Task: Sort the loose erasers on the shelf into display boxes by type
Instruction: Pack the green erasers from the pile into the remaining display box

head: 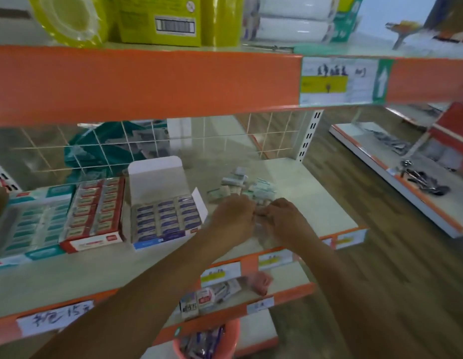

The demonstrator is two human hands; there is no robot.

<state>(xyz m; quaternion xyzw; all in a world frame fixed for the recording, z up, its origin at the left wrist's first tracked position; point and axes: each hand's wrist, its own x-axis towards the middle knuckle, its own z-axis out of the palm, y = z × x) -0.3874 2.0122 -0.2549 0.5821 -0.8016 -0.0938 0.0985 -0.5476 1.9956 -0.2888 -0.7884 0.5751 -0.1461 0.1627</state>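
Note:
A pile of loose erasers lies on the white shelf, right of centre. My left hand and my right hand meet at the pile's near edge, fingers curled together over something small and pale that I cannot make out. Left of my hands stands an open blue display box full of blue-wrapped erasers, its lid flap up. Further left sit a red display box and a teal display box, both filled.
An orange-fronted upper shelf hangs low overhead with yellow-green packages. Lower shelves hold small packets, and a pink bucket stands below. A wire grid backs the shelf. Another orange shelf unit stands on the right across wooden floor.

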